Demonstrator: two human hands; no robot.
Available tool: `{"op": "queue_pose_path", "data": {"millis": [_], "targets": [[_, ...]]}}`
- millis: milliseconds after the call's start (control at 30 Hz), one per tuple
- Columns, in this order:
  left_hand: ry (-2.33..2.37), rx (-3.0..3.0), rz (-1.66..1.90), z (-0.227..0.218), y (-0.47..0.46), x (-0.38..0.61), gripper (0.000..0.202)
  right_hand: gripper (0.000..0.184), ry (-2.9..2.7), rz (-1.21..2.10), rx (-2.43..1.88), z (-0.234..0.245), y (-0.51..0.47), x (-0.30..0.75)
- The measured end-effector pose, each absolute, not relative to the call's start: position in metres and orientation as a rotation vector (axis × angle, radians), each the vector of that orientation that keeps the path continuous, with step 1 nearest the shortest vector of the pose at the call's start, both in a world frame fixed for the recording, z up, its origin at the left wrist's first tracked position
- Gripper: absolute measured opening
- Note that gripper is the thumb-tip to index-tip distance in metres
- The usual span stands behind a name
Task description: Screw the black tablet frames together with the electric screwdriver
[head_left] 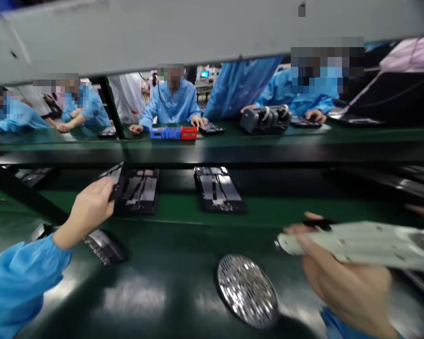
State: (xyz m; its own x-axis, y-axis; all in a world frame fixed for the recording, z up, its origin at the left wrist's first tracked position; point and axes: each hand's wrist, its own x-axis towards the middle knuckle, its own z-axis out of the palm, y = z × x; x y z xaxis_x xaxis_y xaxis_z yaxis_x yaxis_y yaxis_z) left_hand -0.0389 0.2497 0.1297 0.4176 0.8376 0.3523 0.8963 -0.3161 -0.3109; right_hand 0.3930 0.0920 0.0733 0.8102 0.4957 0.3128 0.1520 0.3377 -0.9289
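My left hand (90, 209) reaches forward over the green belt and its fingers are closed on the near left edge of a black flat assembly (137, 190). A second black assembly (219, 188) lies on the belt to its right. My right hand (342, 273) is wrapped round a white electric screwdriver (360, 242), which points left, its tip near the middle of the view. A round perforated metal dish (247, 289) sits on the dark bench below the tool's tip.
Another dark part (104, 245) lies under my left wrist. A black rail (212, 155) crosses the view beyond the belt. Across it, several people in blue coats work at a green bench with small blue and red bins (173, 133) and a black machine (265, 118).
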Motion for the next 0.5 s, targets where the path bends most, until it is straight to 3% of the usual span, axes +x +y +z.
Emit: {"op": "queue_pose_path", "data": {"millis": [167,400,500], "targets": [[-0.503,-2.401,-0.471,0.112,0.097,0.045,0.042,0.037,-0.640,0.347,-1.153,0.082,0.092,0.390],[-0.576,-2.622,-0.547,0.042,-0.024,0.100,0.029,0.043,-0.818,0.533,-1.157,0.087,0.083,0.386],[-0.575,-2.792,-0.663,0.041,-0.025,0.094,0.022,0.035,-0.907,0.585,-1.087,0.092,0.079,0.379]]}}
